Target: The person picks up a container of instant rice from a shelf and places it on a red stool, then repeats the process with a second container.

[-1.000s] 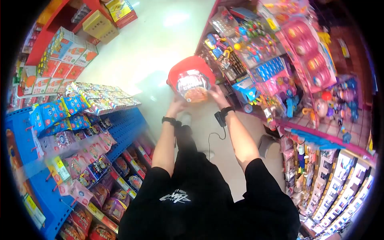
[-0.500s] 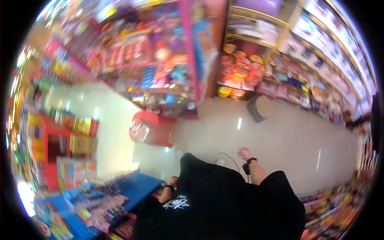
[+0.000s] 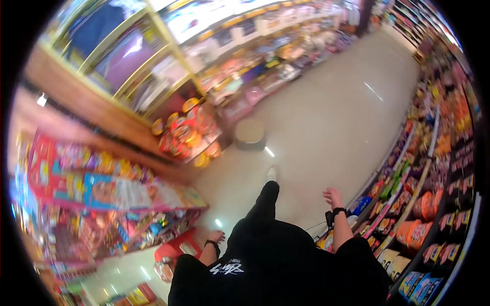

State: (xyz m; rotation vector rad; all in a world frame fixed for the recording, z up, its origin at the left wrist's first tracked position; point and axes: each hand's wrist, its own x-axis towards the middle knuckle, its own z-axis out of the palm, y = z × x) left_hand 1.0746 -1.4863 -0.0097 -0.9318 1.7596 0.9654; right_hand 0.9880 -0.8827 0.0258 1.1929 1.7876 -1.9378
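Basket (image 3: 176, 249), red, sat on the floor at the foot of the toy rack (image 3: 102, 204), low left in view. Jar (image 3: 164, 269), clear, was at its near end; could not tell whether in it or beside it. Left hand (image 3: 217, 236) hung just right of the basket, apart from it, fingers loose and straight, holding nothing; black band on the wrist. Right hand (image 3: 333, 196) was out toward the snack shelf (image 3: 434, 204) on the right, close to its edge but not touching, fingers loosely spread, empty; black strap with a cable at the wrist. One leg forward, shoe (image 3: 271, 173) on the floor mid-aisle. Stool (image 3: 249, 133) stood further up the floor, just beside a low shelf of round tubs (image 3: 184, 133). View was blurred, labels unreadable
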